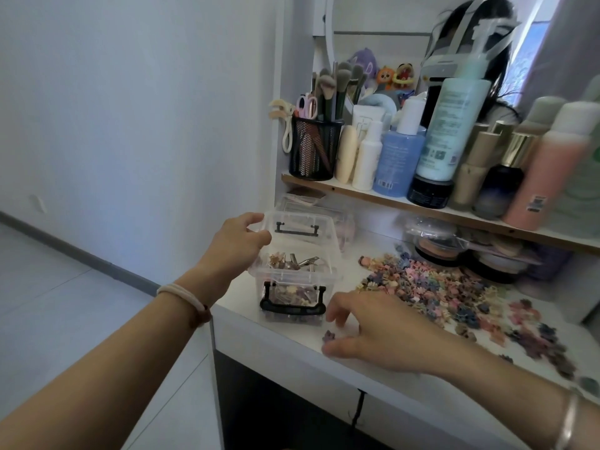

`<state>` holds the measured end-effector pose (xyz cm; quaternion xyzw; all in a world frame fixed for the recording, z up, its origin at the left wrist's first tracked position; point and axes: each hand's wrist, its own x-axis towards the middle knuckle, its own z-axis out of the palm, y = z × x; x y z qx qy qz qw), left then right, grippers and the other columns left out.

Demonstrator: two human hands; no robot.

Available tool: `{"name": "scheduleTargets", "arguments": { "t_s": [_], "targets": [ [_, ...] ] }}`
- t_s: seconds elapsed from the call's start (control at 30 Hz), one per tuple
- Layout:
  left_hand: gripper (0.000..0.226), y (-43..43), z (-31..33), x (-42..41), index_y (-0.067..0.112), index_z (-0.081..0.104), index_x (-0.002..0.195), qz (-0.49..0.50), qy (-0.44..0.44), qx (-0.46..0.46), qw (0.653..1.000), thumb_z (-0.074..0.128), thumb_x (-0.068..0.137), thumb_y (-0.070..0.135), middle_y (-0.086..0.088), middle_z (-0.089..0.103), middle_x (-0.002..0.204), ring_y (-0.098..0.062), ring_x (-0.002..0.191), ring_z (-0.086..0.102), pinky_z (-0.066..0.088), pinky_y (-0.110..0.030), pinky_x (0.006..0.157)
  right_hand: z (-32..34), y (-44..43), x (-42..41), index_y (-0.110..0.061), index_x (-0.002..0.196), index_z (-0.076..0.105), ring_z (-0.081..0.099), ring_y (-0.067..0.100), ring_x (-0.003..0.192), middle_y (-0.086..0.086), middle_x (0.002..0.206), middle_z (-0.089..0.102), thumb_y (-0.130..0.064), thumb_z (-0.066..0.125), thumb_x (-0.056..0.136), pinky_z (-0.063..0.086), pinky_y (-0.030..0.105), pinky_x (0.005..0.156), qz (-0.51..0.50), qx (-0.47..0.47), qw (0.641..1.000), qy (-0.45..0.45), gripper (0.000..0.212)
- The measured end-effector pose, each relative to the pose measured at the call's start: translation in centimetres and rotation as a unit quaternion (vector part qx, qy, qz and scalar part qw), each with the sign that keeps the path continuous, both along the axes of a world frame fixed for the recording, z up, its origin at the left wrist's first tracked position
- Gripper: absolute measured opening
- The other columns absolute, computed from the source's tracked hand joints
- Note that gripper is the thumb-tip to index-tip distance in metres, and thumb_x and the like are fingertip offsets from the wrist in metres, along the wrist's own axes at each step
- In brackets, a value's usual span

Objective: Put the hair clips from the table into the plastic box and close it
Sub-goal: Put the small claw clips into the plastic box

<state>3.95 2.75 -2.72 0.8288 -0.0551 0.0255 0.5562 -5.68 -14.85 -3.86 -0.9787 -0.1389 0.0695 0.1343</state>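
A clear plastic box (pixel 334 277) with black latches stands open near the table's left end, several hair clips lying inside. My left hand (pixel 238 241) grips the box's upper left rim, fingers curled over the edge. A wide heap of small pastel hair clips (pixel 454 287) spreads over the white table to the right of the box. My right hand (pixel 373 326) hovers low over the table just in front of the box, fingers spread and slightly bent. A single purple clip (pixel 329 336) lies between its thumb and fingers, and I cannot tell whether they touch it.
A shelf (pixel 389 198) above the table holds bottles, tubes and a black mesh cup (pixel 315 151) of brushes and scissors. Compact cases (pixel 454 248) are stacked under the shelf behind the clips. The table's left edge (pixel 214 319) drops off beside the box.
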Motion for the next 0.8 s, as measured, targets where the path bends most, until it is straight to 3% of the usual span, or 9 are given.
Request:
{"name": "scheduleTargets", "arguments": {
  "t_s": [0.13,0.27,0.37,0.43,0.47,0.57,0.63,0.73,0.8],
  "targets": [
    [0.045,0.0,0.0,0.0,0.013,0.047,0.133,0.001,0.004,-0.003,1.0,0.05,0.089,0.01,-0.011,0.054,0.099,-0.021,0.078,0.051,0.038,-0.03,0.077,-0.2,-0.1,0.6,-0.02,0.098,0.067,0.06,0.007,0.086,-0.005,0.099,0.068,-0.028,0.063,0.085,0.047,0.019,0.076,0.001,0.036,0.999,-0.014,0.015],
    [0.045,0.0,0.0,0.0,0.012,0.047,0.133,0.0,0.004,-0.003,1.0,0.05,0.088,0.009,-0.011,0.053,0.099,-0.023,0.086,0.05,0.038,-0.032,0.079,0.5,-1.4,1.5,-0.021,0.094,0.07,0.058,0.004,0.08,-0.006,0.096,0.069,-0.023,0.063,0.086,0.04,0.006,0.065,-0.023,0.024,0.998,-0.049,0.011],
    [0.045,-0.4,-0.1,0.0,0.013,0.046,0.134,-0.004,0.001,-0.007,1.0,0.049,0.089,0.009,-0.01,0.052,0.1,-0.023,0.087,0.049,0.038,-0.031,0.078,3.3,-2.1,2.7,-0.03,0.079,0.062,0.057,-0.001,0.072,-0.011,0.086,0.064,-0.021,0.063,0.085,0.045,0.01,0.062,-0.099,0.165,0.972,-0.133,0.011],
    [0.045,-1.0,-0.1,0.1,0.013,0.047,0.133,-0.005,-0.004,-0.01,1.0,0.049,0.089,0.008,-0.01,0.053,0.099,-0.023,0.086,0.05,0.038,-0.031,0.077,5.3,-1.8,3.4,-0.03,0.08,0.063,0.059,0.001,0.071,-0.013,0.082,0.064,-0.024,0.065,0.082,0.051,0.017,0.065,-0.098,0.265,0.949,-0.136,0.007],
    [0.045,-1.2,-0.2,0.1,0.012,0.047,0.133,-0.005,-0.004,-0.012,1.0,0.049,0.089,0.008,-0.01,0.053,0.099,-0.023,0.085,0.05,0.038,-0.031,0.077,6.1,-1.5,3.6,-0.029,0.086,0.065,0.06,-0.001,0.072,-0.017,0.082,0.064,-0.027,0.066,0.081,0.051,0.018,0.067,-0.081,0.271,0.951,-0.121,0.005],
    [0.044,-1.6,-0.2,0.2,0.013,0.047,0.133,-0.008,-0.002,-0.013,1.0,0.049,0.089,0.009,-0.011,0.055,0.1,-0.024,0.085,0.051,0.038,-0.031,0.077,6.5,-1.7,4.7,-0.028,0.101,0.062,0.056,-0.006,0.076,-0.023,0.085,0.059,-0.034,0.063,0.083,0.043,0.011,0.066,-0.073,0.247,0.96,-0.112,0.019],
    [0.044,-1.6,-0.2,0.3,0.013,0.047,0.133,-0.01,-0.004,-0.013,1.0,0.049,0.09,0.009,-0.009,0.056,0.095,-0.024,0.083,0.051,0.038,-0.031,0.076,5.7,-2.5,5.3,-0.022,0.101,0.062,0.058,0.0,0.073,-0.012,0.089,0.063,-0.027,0.06,0.086,0.044,0.012,0.063,-0.107,0.243,0.958,-0.106,0.016],
    [0.044,-1.8,-0.3,0.7,0.012,0.048,0.132,-0.006,-0.007,-0.015,1.0,0.05,0.089,0.008,-0.001,0.052,0.077,-0.025,0.079,0.051,0.037,-0.03,0.074,3.0,-3.1,5.7,-0.015,0.109,0.063,0.057,0.006,0.079,-0.004,0.102,0.065,-0.02,0.061,0.087,0.041,0.01,0.063,-0.102,0.103,0.989,-0.04,0.023],
    [0.044,-1.9,-0.4,0.7,0.012,0.047,0.133,-0.007,-0.004,-0.018,1.0,0.05,0.089,0.008,-0.001,0.051,0.078,-0.025,0.08,0.051,0.038,-0.03,0.075,1.3,-3.0,5.8,-0.014,0.113,0.063,0.054,0.01,0.085,-0.003,0.104,0.064,-0.024,0.064,0.084,0.04,0.016,0.07,-0.074,0.004,0.997,-0.014,0.03]
  ]
}}
